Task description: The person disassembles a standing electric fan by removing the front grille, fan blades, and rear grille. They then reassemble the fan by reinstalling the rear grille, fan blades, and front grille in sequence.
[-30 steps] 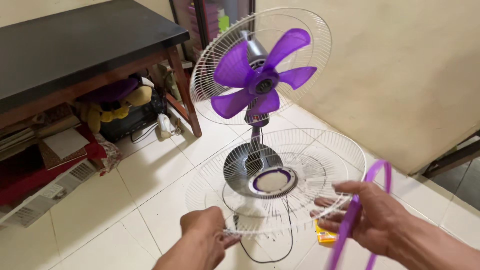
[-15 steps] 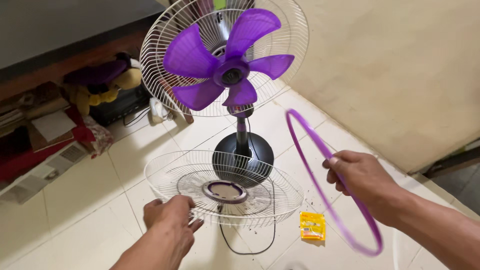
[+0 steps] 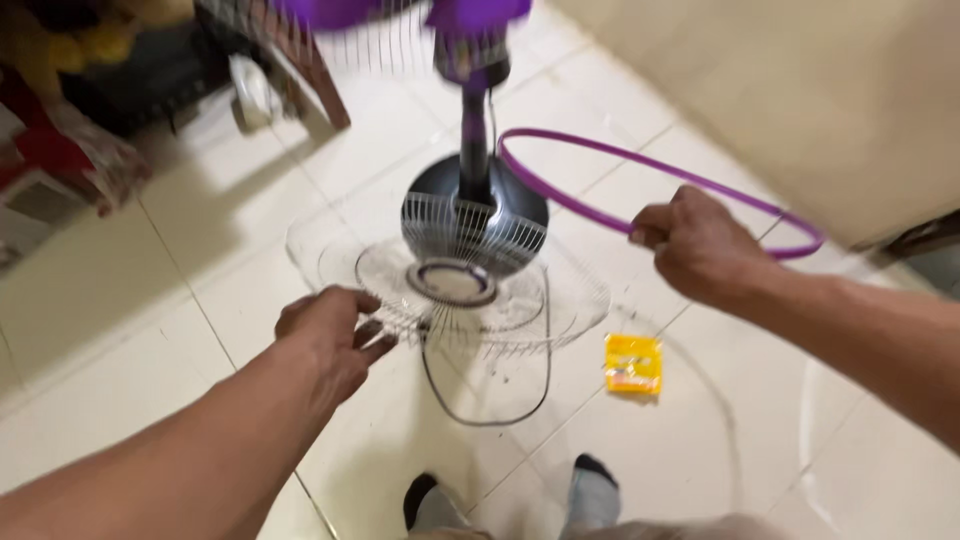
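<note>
My left hand (image 3: 325, 338) grips the near rim of a white wire fan guard (image 3: 500, 280), held flat above the floor, with a purple-ringed hub at its middle. My right hand (image 3: 698, 245) holds a thin purple hoop (image 3: 560, 185), tilted slightly, to the right of the fan. The stand fan's purple pole (image 3: 472, 140) rises from a round dark base (image 3: 520, 205) behind the guard. Its purple blades (image 3: 470, 12) and rear guard are cut off at the top edge. The picture is blurred by motion.
A small yellow packet (image 3: 632, 363) lies on the white tiled floor to the right. A black cord (image 3: 487, 420) loops under the guard. My feet in grey socks (image 3: 590, 490) stand at the bottom. A wooden table leg (image 3: 315, 80) and clutter sit at the upper left; a beige wall stands at the right.
The view has tipped down, so the fan head has slid out at the top. Both hands have lowered the wire guard and the purple hoop towards the floor.
</note>
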